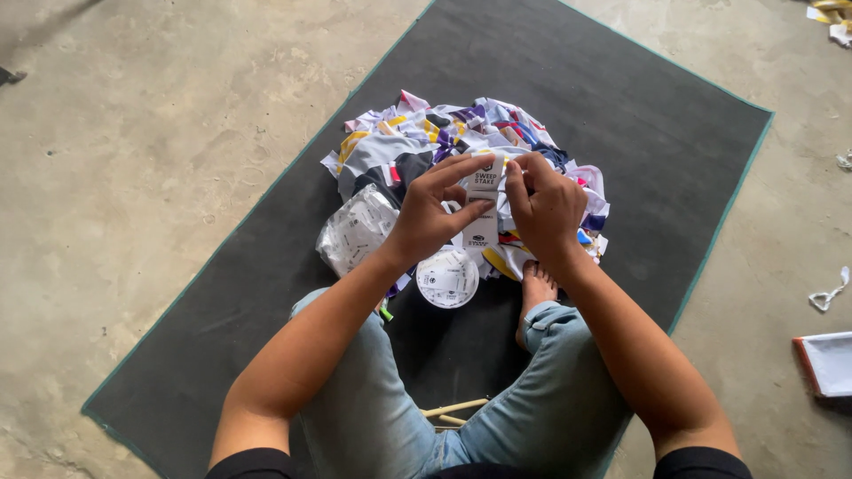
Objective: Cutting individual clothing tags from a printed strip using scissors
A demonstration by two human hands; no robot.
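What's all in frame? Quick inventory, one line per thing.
mat: one, dark grey with green edge, on the concrete floor
fabric pile: one heap, white with purple, yellow and red pieces, mid-mat
paper tag: one, white strip with print, held in both hands
plastic bag: one, clear, left of the pile
round roll: one, white, in front of the pile
wooden sticks: two, pale, between the legs
tray: one, white with red rim, right edge
scraps: a few, white, on floor at right
left hand: pinching the tag
right hand: pinching the tag
legs: blue jeans, bare foot
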